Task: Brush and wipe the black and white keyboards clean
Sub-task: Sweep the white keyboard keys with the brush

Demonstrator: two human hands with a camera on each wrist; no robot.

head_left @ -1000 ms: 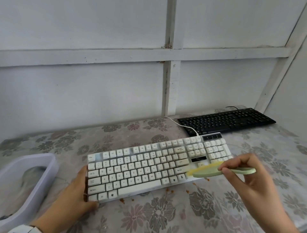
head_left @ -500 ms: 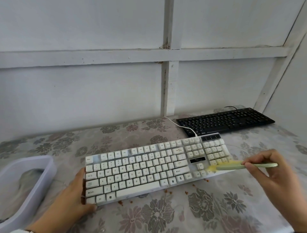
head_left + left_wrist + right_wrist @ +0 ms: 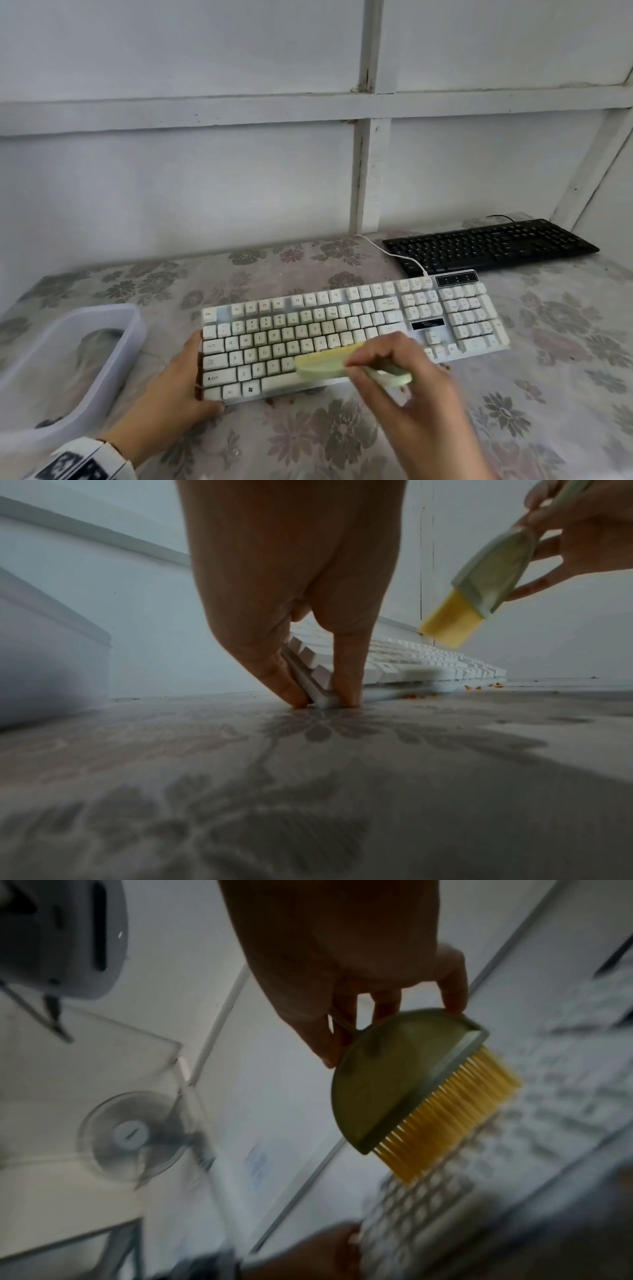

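The white keyboard point(image 3: 342, 335) lies slanted on the flowered tablecloth. My left hand point(image 3: 202, 377) grips its left end, with the thumb on the front edge; in the left wrist view two fingers point(image 3: 346, 669) pinch the keyboard's corner point(image 3: 322, 693). My right hand point(image 3: 358, 370) holds a pale green brush point(image 3: 325, 365) with yellow bristles over the lower letter rows and space bar. The right wrist view shows the bristles point(image 3: 455, 1115) just above the keys point(image 3: 428, 1204). The black keyboard point(image 3: 489, 245) sits at the back right by the wall.
A translucent plastic tub point(image 3: 130, 342) with a grey cloth point(image 3: 96, 346) inside stands left of the white keyboard. Orange-brown crumbs point(image 3: 472, 687) lie on the cloth along the keyboard's front edge. A white cable point(image 3: 394, 255) runs back towards the wall.
My right hand has carried the brush leftwards from the number-pad end to the letter keys near the space bar. The left hand keeps its hold on the keyboard's left end.
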